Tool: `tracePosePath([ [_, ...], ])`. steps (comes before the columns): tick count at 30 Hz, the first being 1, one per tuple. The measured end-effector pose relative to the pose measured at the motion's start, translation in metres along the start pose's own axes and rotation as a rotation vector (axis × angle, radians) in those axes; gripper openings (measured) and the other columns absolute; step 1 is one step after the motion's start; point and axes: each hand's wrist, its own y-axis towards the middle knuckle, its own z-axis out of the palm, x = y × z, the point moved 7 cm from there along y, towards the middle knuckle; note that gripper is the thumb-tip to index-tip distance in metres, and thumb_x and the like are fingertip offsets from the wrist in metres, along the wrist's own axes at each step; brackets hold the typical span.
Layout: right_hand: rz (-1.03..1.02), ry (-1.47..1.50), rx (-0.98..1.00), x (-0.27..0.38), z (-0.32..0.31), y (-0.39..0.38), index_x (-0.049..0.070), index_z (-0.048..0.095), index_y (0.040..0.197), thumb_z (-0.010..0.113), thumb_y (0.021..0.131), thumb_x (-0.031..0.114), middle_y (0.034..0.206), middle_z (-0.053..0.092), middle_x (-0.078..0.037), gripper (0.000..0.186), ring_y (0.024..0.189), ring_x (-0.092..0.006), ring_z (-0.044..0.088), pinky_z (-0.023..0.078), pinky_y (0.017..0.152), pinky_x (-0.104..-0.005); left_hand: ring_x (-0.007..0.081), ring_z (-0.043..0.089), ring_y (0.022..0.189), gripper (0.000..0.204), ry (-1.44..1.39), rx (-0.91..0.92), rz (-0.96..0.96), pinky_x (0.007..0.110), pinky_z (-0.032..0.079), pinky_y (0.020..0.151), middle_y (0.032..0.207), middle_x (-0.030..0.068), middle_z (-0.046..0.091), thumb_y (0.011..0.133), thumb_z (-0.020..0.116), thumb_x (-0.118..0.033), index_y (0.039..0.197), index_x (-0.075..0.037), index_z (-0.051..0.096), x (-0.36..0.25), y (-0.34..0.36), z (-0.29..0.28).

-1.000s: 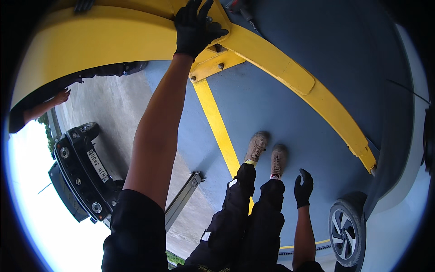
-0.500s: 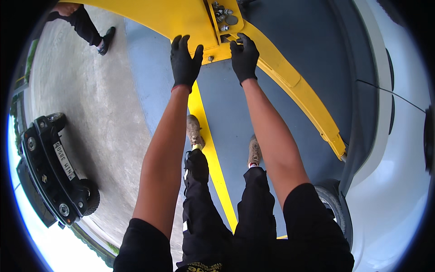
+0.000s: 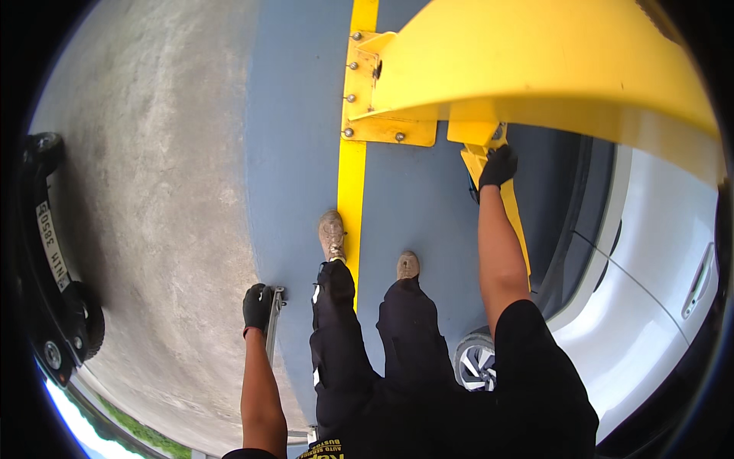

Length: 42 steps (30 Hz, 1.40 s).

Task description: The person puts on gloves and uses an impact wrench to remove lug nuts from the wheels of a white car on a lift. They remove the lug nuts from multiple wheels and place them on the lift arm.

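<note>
My right hand [image 3: 498,167], in a black glove, is closed at the edge of a yellow lift arm [image 3: 518,222], just below the arm's pivot end. The fingertips are partly hidden. Above it stands the yellow lift post [image 3: 527,61], bolted to the floor by a base plate [image 3: 397,133]. My left hand [image 3: 258,306], also gloved in black, hangs low on the left with its fingers bunched. Right beside it runs a grey metal bar [image 3: 271,329] with a small bracket-like end. Whether the glove grips this bar or only overlaps it I cannot tell.
A white car [image 3: 634,306] stands close on the right, its wheel [image 3: 475,363] near my leg. At the far left a dark vehicle [image 3: 53,252] is parked on the concrete [image 3: 168,153]. A yellow line [image 3: 352,176] crosses the blue-grey floor by my shoes.
Both hands were reaching forward at the post. Now the left is down to the left and the right is at the arm. The post has shifted rightward in view; another person's leg has left it.
</note>
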Motion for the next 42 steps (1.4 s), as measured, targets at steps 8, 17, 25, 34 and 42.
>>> tracePosePath([
  [8, 0.409, -0.732, 0.872, -0.002, 0.056, -0.245, 0.003, 0.070, 0.092, 0.057, 0.089, 0.031, 0.092, 0.072, -0.020, 0.031, 0.091, -0.0371, 0.069, 0.054, 0.080, -0.0457, 0.0270, 0.069, 0.082, 0.030, -0.341, 0.033, -0.134, 0.038, 0.052, 0.075, 0.088, 0.0158, 0.071, 0.100, 0.057, -0.027, 0.102, 0.000, 0.070, -0.063, -0.008, -0.077],
  [17, 0.023, -0.509, 0.951, 0.188, 0.434, -0.164, 0.005, 0.069, 0.104, 0.062, 0.090, 0.021, 0.098, 0.073, -0.017, 0.023, 0.092, -0.0352, 0.070, 0.055, 0.083, -0.0421, 0.0335, 0.061, 0.111, 0.028, -0.290, -0.296, 0.160, 0.042, 0.048, 0.096, 0.117, 0.0190, 0.064, 0.100, 0.057, -0.015, 0.121, 0.003, 0.062, -0.397, 0.221, -0.316],
  [25, 0.277, -0.515, 0.400, 0.191, 0.569, 0.079, 0.006, 0.068, 0.110, 0.056, 0.087, 0.018, 0.104, 0.071, -0.018, 0.028, 0.101, -0.0352, 0.067, 0.053, 0.089, -0.0434, 0.0364, 0.059, 0.116, 0.028, 0.084, 0.088, 0.553, 0.045, 0.046, 0.100, 0.124, 0.0193, 0.062, 0.099, 0.058, -0.018, 0.121, -0.002, 0.062, -0.658, 0.372, -0.370],
  [34, 1.199, -0.922, -0.120, -0.074, 0.478, 0.248, 0.003, 0.047, 0.137, 0.071, 0.076, 0.046, 0.126, 0.057, -0.022, 0.079, 0.114, -0.0401, 0.061, 0.052, 0.096, -0.0494, 0.0371, 0.061, 0.113, 0.026, 0.475, 0.418, 0.776, 0.047, 0.047, 0.098, 0.119, 0.0190, 0.064, 0.096, 0.059, -0.015, 0.117, 0.000, 0.063, -0.875, 0.537, -0.307],
  [42, 1.075, -0.609, -0.671, -0.272, 0.398, 0.228, 0.006, 0.023, 0.156, 0.097, 0.054, 0.044, 0.148, 0.045, -0.022, 0.132, 0.133, -0.0396, 0.049, 0.043, 0.110, -0.0465, 0.0346, 0.064, 0.107, 0.020, 0.680, 0.553, 0.650, 0.041, 0.051, 0.092, 0.112, 0.0174, 0.067, 0.092, 0.057, -0.007, 0.107, 0.001, 0.067, -1.024, 0.678, -0.152],
])
